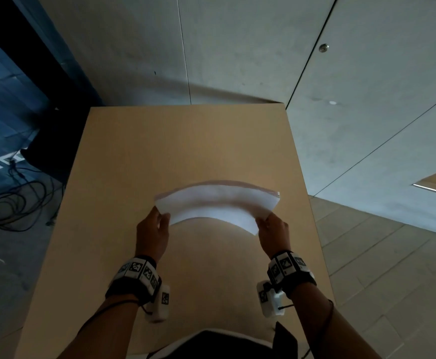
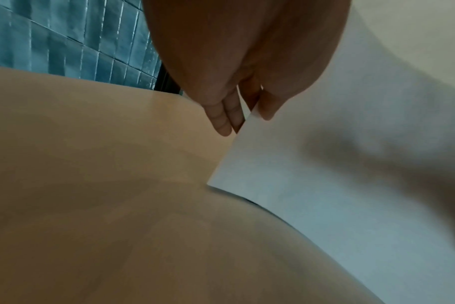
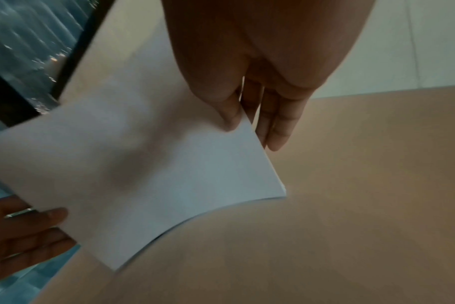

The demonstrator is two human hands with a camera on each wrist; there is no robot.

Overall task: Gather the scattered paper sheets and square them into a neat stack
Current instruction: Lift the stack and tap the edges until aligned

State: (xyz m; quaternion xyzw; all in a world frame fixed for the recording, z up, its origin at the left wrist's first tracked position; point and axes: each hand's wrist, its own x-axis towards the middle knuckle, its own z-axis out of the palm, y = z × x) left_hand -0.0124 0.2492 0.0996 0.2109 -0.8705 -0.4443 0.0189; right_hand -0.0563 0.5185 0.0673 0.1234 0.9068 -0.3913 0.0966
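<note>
Wrist straps with black-and-white square markers sit closest to the head camera, one on each forearm, and beyond them both hands hold one bundle. On the left, the left hand (image 1: 151,233) pinches the left short edge of the white paper sheets (image 1: 218,204), thumb on the near face and fingers (image 2: 222,115) behind. Between the hands the sheets bow upward in an arch, raised off the pale tan wooden tabletop (image 1: 185,141), which lies under and beyond both hands. On the right, the right hand (image 1: 274,234) pinches the opposite short edge the same way, thumb in front and fingers (image 3: 275,123) behind.

Gathering looks finished, since no loose sheet shows on the tabletop anywhere around the hands. Squaring seems under way but not done: the far long edge shows thin offset layers, while the right corner in the right wrist view looks fairly flush. What is probably left is tapping the edges even and laying the stack down flat.
</note>
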